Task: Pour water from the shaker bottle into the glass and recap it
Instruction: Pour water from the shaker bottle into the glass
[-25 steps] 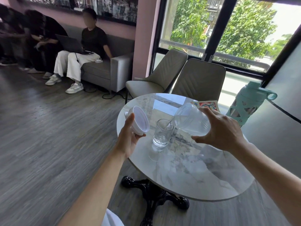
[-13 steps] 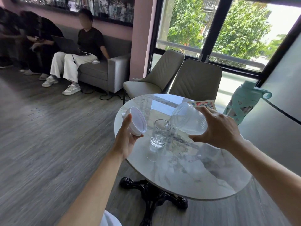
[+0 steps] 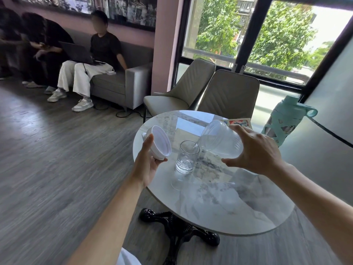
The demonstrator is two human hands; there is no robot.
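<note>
Head view, looking down on a round marble-topped bench point(image 3: 219, 203) with a black cast base. The right hand point(image 3: 256, 152) is wrapped around the base end of a clear shaker bottle point(image 3: 219, 140), thumb under it and fingers spread over the top, holding it tipped nearly level with its open mouth lowered toward the left. That mouth sits right at the rim of the glass point(image 3: 186, 159), on the glass's right side, and a thin run of water joins the 2. The glass stands upright on the bench, below and to the left of the right hand, with water in its lower part; how full it is beyond that is hard to judge through the clear wall.

The left hand point(image 3: 147, 165) is closed on the white cap point(image 3: 158, 142), thumb along 1 side and fingers beneath it, the cap's hollow inside turned toward the glass. The cap is held clear of the bench, just left of the glass and not touching it.

Beyond the right hand, at the far edge of the bench, lies a card with red and blue print point(image 3: 239, 122), partly hidden by the bottle. Further right of that hand, off the bench, a mint-green bottle point(image 3: 284, 119) with a loop on its lid stands against a pale panel. 2 beige chairs point(image 3: 227, 92) stand behind the bench, by the window.
</note>
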